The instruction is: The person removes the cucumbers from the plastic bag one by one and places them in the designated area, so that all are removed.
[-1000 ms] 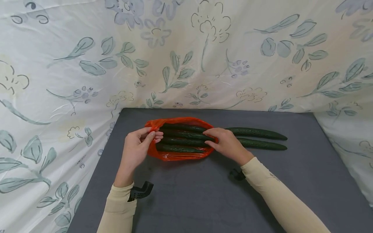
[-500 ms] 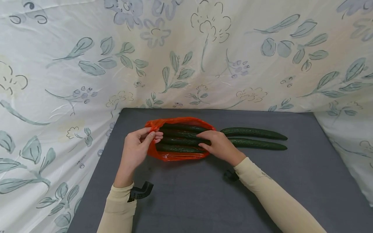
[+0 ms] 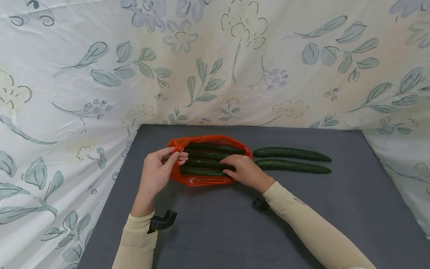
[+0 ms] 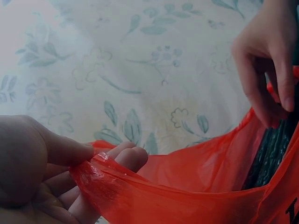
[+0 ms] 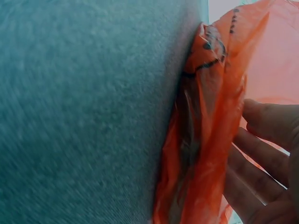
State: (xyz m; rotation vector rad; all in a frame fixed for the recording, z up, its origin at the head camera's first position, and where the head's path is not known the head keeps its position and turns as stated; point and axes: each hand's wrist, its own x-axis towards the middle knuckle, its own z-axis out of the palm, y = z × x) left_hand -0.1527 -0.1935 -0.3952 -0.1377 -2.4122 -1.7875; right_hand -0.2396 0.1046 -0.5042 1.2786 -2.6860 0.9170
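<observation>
An orange-red plastic bag [image 3: 198,182] lies mouth up with several cucumbers [image 3: 205,172] inside it, side by side. My left hand [image 3: 158,166] pinches the bag's left rim between thumb and fingers, which shows closely in the left wrist view. My right hand [image 3: 248,172] reaches over the bag's right rim, its fingertips at the cucumbers and hiding part of them. In the right wrist view its relaxed, spread fingers [image 5: 259,144] are partly behind the bag's side. Two more cucumbers [image 3: 292,152] lie on the table just right of the bag.
The dark grey table [image 3: 215,228] carries the bag towards its far edge. A pale floral cloth [image 3: 215,67] hangs behind it and along both sides. Both wrists wear small black cameras.
My right hand has slid left over the bag, uncovering the near ends of the two outside cucumbers. My left hand, the bag and the cucumbers stay put.
</observation>
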